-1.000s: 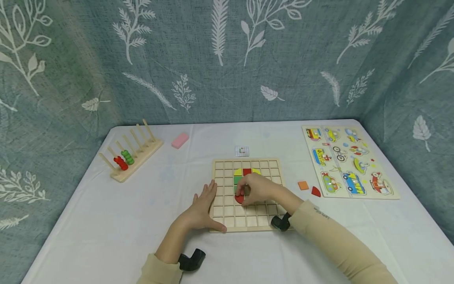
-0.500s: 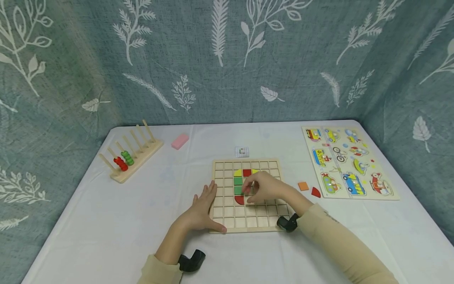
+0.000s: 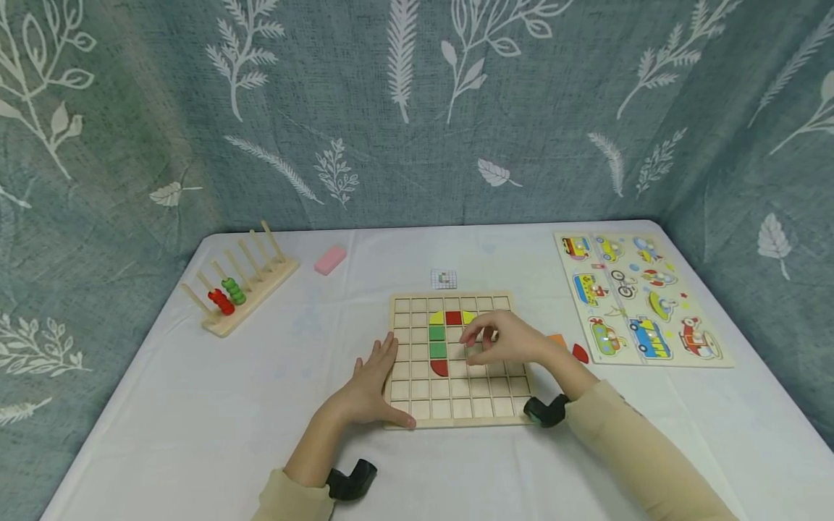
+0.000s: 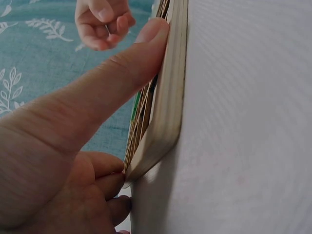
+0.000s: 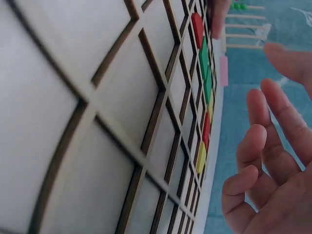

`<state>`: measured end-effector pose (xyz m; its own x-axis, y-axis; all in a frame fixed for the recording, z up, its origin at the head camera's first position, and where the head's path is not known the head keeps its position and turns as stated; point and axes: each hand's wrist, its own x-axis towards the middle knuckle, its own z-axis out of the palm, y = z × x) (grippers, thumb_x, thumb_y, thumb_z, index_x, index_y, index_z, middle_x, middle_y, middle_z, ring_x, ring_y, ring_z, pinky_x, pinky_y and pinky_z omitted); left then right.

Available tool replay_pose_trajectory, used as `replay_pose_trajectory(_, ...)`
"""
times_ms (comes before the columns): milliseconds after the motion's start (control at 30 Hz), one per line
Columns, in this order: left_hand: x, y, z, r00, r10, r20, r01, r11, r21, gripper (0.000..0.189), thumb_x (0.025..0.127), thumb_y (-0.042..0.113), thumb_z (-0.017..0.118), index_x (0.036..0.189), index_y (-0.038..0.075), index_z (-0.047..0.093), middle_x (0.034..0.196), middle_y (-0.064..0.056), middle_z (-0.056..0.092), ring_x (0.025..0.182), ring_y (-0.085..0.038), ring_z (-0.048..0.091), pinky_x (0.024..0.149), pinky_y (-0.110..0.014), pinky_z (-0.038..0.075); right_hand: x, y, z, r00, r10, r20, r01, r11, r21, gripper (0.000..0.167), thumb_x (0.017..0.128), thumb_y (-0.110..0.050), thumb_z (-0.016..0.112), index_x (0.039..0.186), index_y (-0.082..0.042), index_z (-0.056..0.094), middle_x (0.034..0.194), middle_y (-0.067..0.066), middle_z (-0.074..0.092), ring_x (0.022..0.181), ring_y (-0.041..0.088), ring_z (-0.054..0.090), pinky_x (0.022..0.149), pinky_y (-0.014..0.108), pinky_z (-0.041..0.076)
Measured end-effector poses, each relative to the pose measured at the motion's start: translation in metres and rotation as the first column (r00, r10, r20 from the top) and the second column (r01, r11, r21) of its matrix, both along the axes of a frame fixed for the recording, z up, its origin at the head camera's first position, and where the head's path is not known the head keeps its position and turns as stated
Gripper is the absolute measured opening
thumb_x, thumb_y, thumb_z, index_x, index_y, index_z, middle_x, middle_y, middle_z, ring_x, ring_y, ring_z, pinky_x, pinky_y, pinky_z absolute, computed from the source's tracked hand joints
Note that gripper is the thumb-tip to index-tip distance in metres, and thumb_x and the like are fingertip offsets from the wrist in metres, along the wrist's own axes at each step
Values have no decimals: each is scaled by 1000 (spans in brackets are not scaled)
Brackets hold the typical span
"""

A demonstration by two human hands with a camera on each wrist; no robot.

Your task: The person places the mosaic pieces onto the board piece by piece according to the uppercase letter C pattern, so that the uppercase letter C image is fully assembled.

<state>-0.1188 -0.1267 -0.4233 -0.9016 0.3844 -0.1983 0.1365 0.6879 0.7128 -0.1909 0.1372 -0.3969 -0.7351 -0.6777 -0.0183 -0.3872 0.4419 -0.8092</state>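
Observation:
My left hand point(image 3: 368, 391) rests spread around the near left corner of a wooden grid board point(image 3: 482, 412). Its thumb lies on the front rim, and the fingers run along the left side. In the board's cells lie two green squares point(image 3: 437, 349), a red square point(image 3: 453, 318), a red quarter-round piece point(image 3: 439, 368) and two yellow pieces point(image 3: 436, 318), one partly covered by my right hand point(image 3: 504, 339). That hand is above the board's right half, its fingers loosely bent. The right wrist view shows nothing between the fingertips point(image 5: 258, 134).
An orange square point(image 3: 557, 339), partly behind my right wrist, and a red rounded piece point(image 3: 580, 353) lie right of the board. Beyond is a vehicle puzzle point(image 3: 635, 304). A small card point(image 3: 444, 279), pink block point(image 3: 330, 260) and peg rack point(image 3: 254, 293) with red and green beads stand behind and left.
My right hand has let go of the red quarter-round piece, which stays in its cell, and has drawn back to the right. The left hand has not moved.

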Motion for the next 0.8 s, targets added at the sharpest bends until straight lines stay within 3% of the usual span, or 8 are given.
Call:
replay_pose_trajectory(200, 1, 0, 1, 1000, -4, -2, 4, 1000, 8, 127, 51, 34, 89, 143, -6, 11, 151, -18, 1, 138, -33, -4, 106, -57, -2, 1, 14, -2, 999, -37, 8, 37, 996, -80, 23, 76, -11, 73, 96, -2, 68, 87, 13, 65, 61, 13, 48, 56, 24, 40)
replay_pose_trajectory(500, 1, 0, 2, 1000, -4, 2, 4, 1000, -1, 126, 52, 33, 89, 143, -6, 12, 151, -18, 1, 138, -33, -4, 106, -57, -2, 6, 34, -3, 993, -119, -14, 117, 989, -91, 24, 76, -12, 74, 97, -2, 67, 87, 9, 65, 64, 13, 51, 57, 22, 42)
replay_pose_trajectory(800, 1, 1, 2, 1000, -3, -1, 3, 1000, -8, 126, 52, 34, 89, 143, -6, 11, 151, -17, 1, 138, -33, -4, 106, -56, -2, 11, 62, -6, 965, -257, -60, 252, 964, -83, 27, 74, -12, 75, 98, -1, 67, 91, 8, 65, 71, 14, 52, 58, 22, 43)
